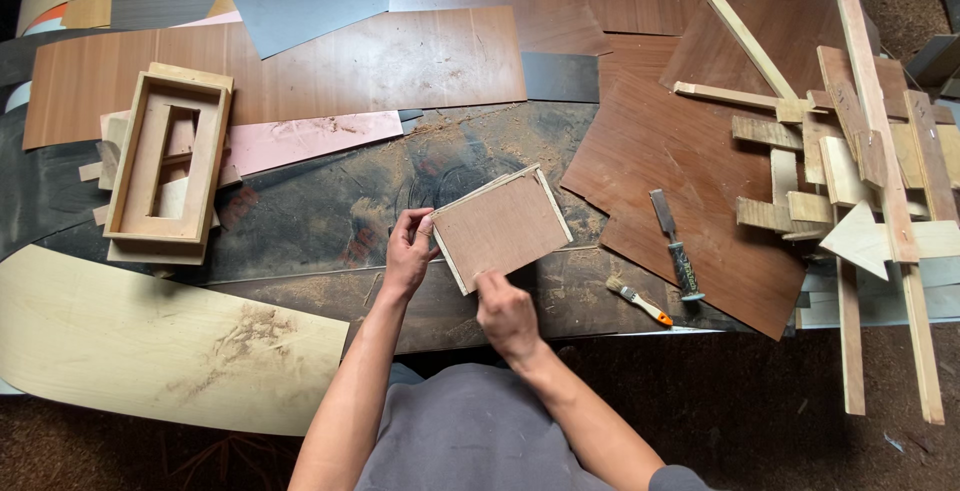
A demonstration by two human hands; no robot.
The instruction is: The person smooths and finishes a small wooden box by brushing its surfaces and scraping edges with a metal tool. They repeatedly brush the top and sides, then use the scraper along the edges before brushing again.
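Note:
A small rectangular wooden panel (503, 226) faced with brown veneer and edged in pale wood lies tilted on the dark workbench (320, 206). My left hand (408, 251) grips its left edge with thumb and fingers. My right hand (505, 313) presses on the panel's near corner, fingers curled; whether it holds anything there is hidden.
A pale wooden box frame (170, 161) stands at the left. A file (676, 243) and a small brush (637, 300) lie to the right on brown veneer (680, 151). Scrap wood strips (860, 171) pile at far right. Veneer sheets cover the back; a pale curved sheet (150, 341) hangs at near left.

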